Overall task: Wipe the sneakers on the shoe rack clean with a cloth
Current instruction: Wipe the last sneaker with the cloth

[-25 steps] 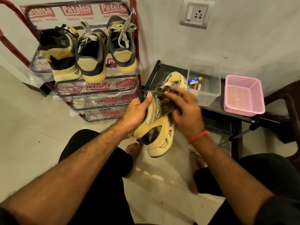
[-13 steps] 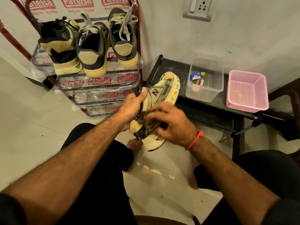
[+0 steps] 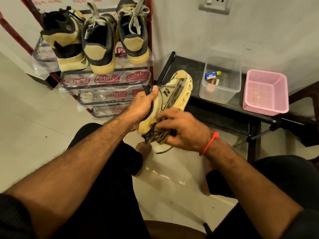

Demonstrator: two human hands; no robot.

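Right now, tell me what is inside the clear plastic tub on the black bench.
The clear tub holds a few small items: a blue and yellow tube, an orange piece and small white pieces. What they are is too small to tell. Nothing covers them.

A home – shoe rack [image 3: 103,83], wall socket [image 3: 215,4], tiled floor [image 3: 25,118]

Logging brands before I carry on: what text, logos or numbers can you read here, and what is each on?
"Patelsa": red labels on the plastic wrap covering the shoe rack shelves, repeated.
"Redg No", then digits too blurred to read: top of the wrap.
"N": logo on the side of the sneaker held in the left hand.
Print on the tube in the clear tub: too small to read.
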